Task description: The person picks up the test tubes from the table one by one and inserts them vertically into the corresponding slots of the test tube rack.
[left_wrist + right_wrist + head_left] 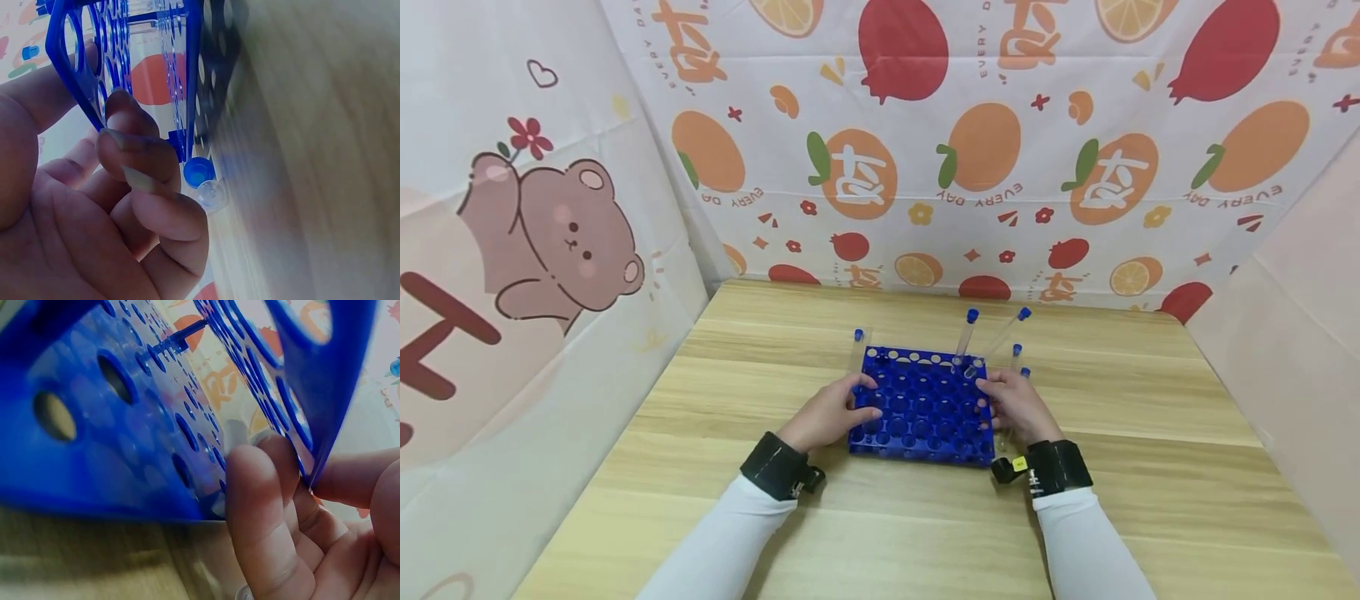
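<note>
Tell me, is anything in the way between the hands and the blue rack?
Nothing I can see: the left hand and right hand both grip the blue rack directly, one at each side.

Rack held mid-worktop, tubes to either side

The rack (pixel 923 406) sits midway between the left and right edges of the worktop (pixel 887 533), in front of its back edge, with the left hand (pixel 827 412) at its left end and the right hand (pixel 1018 407) at its right. A left tube (pixel 855 354) lies just beside the rack, its cap towards the back edge. By the rack's back right corner are an upright-looking tube (pixel 966 337) and a slanting tube (pixel 1002 336); whether either sits in a hole is unclear. Right tubes (pixel 1016 357) lie beyond that end, partly behind the right hand. A cloth (pixel 917 167) hangs behind the worktop's back edge
</note>
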Motion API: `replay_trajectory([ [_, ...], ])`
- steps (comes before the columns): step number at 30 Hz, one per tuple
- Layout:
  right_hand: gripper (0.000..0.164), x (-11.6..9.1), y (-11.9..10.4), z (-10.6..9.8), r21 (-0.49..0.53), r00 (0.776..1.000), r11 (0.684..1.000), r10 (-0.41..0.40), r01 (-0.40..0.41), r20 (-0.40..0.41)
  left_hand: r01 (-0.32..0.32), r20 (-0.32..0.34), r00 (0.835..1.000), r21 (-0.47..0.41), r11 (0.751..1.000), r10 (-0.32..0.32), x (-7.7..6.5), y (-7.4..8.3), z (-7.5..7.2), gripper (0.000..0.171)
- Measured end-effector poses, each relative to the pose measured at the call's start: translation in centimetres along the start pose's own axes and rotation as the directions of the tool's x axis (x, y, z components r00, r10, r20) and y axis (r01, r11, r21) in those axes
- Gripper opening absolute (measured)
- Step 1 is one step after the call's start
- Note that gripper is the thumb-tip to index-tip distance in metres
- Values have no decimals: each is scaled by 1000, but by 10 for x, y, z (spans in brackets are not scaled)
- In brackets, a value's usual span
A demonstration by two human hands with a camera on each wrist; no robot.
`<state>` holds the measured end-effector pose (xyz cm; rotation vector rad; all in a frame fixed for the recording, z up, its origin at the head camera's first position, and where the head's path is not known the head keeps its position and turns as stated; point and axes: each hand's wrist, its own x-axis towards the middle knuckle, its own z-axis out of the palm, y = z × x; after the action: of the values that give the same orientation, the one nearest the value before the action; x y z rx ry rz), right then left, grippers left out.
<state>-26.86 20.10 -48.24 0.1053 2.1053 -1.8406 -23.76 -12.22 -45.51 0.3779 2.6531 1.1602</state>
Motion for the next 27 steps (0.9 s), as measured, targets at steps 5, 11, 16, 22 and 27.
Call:
replay_trajectory([
  [5, 30, -1, 0, 0, -8, 1000, 1000, 14, -14, -26, 1, 1, 1000, 4, 1000, -1, -1, -1, 0, 41],
  [11, 54, 0, -3, -2, -92, 995, 995, -38, 30, -89, 4, -1, 1000, -1, 1000, -4, 0, -1, 0, 42],
  [16, 61, 4, -10, -3, -276, 965, 953, -183, 127, -190, 7, -3, 1000, -21, 1000, -7, 1, -2, 2, 41],
  [22, 52, 12, -16, -1, -267, 941, 943, -258, 197, -217, 13, -9, 1000, -39, 999, -13, 1, -2, 3, 40],
  [27, 36, 21, -16, -1, -303, 916, 911, -349, 281, -200, 20, -12, 1000, -48, 999, -21, 0, -3, 2, 40],
])
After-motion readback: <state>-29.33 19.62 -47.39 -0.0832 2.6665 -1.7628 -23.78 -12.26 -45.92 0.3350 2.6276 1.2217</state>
